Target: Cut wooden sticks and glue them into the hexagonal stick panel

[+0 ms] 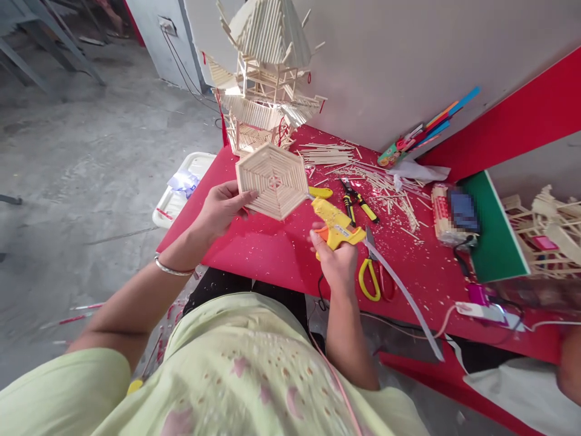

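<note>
My left hand [224,206] grips the left edge of a hexagonal panel [273,181] made of thin wooden sticks in nested rings, held tilted above the red table [218,242]. In my right hand [336,260] is a yellow hot glue gun [338,224], its nozzle at the panel's right edge; whether it touches I cannot tell. A long translucent glue stick [403,297] trails from the gun's back. Pliers [358,201] with black and yellow handles lie just beyond the gun. Scissors with yellow handles [370,280] lie beside my right hand, partly hidden.
A tall stick pagoda [272,79] stands at the back left. Loose sticks [329,154] and scraps cover the table's back. A pen holder [390,154], a green board [494,227] and a power strip [485,312] are to the right. Another person's arm [569,363] shows at the right edge.
</note>
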`<state>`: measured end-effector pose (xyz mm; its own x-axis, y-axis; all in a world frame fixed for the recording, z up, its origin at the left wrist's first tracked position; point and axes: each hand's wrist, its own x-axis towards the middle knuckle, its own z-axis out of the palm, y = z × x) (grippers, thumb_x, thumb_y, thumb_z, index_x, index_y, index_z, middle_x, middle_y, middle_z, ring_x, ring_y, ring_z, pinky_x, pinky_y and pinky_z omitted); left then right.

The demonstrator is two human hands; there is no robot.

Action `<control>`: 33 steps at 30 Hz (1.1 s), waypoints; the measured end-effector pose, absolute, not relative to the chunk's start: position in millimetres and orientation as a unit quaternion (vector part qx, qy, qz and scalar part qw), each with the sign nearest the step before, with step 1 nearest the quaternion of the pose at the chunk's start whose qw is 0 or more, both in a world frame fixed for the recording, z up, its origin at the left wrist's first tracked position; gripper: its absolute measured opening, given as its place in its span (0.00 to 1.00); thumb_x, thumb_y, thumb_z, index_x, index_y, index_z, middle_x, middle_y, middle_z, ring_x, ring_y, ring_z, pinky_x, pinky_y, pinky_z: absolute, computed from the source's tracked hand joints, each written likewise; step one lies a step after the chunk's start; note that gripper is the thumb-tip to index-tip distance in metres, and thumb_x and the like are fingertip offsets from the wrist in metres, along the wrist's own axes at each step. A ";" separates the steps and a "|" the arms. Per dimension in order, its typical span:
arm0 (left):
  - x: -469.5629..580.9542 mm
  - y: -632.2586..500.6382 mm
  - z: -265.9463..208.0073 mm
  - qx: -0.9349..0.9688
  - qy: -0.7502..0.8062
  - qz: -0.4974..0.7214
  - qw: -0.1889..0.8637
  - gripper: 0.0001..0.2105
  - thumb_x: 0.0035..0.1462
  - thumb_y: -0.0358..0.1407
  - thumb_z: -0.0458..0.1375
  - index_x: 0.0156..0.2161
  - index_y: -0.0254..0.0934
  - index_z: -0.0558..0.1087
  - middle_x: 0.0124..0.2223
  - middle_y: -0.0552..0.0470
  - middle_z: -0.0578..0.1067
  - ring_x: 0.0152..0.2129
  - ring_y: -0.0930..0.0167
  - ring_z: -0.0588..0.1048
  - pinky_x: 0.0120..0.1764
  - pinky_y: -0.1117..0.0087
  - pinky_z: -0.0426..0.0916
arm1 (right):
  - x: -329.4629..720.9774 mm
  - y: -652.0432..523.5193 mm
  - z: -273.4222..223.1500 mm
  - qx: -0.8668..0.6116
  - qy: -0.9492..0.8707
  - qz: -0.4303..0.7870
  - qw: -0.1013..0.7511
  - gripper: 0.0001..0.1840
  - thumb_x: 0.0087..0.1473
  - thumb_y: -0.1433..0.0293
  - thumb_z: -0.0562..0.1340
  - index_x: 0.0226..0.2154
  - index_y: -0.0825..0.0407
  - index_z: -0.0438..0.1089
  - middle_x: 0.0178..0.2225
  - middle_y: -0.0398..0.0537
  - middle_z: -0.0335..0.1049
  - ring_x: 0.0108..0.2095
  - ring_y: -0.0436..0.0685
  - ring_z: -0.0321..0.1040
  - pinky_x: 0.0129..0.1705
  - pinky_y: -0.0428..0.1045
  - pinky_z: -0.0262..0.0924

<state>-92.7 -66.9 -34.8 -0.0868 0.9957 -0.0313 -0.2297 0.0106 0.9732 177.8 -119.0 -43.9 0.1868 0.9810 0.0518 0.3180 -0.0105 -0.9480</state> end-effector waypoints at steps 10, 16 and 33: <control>-72.0 -80.8 -49.9 0.375 0.464 0.677 0.431 0.23 0.47 0.49 0.76 0.41 0.35 0.78 0.35 0.52 0.81 0.24 0.72 0.81 0.24 0.76 0.77 | 139.4 -131.0 -67.1 -0.620 -0.643 0.197 0.405 0.18 0.62 0.53 0.62 0.37 0.50 0.74 0.34 0.53 0.79 0.36 0.63 0.79 0.40 0.54 0.72; -61.9 -89.5 -51.7 0.371 0.446 0.696 0.423 0.21 0.54 0.51 0.72 0.42 0.36 0.78 0.37 0.51 0.82 0.30 0.70 0.83 0.28 0.73 0.80 | 130.2 -133.6 -67.8 -0.534 -0.717 0.153 0.421 0.11 0.66 0.60 0.61 0.43 0.49 0.74 0.38 0.51 0.78 0.39 0.59 0.77 0.41 0.50 0.71; -57.0 -104.1 -54.4 0.371 0.424 0.697 0.443 0.20 0.59 0.52 0.68 0.46 0.38 0.77 0.42 0.49 0.82 0.36 0.66 0.84 0.32 0.70 0.83 | 125.6 -129.0 -55.8 -0.547 -0.684 0.141 0.461 0.09 0.65 0.63 0.61 0.41 0.50 0.73 0.36 0.50 0.76 0.37 0.59 0.76 0.40 0.51 0.70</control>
<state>-57.0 -104.1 -54.4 -0.3316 0.9327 0.1417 -0.3044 -0.2479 0.9197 125.6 -129.0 -55.8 0.0239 0.8789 0.4763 0.6191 0.3611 -0.6974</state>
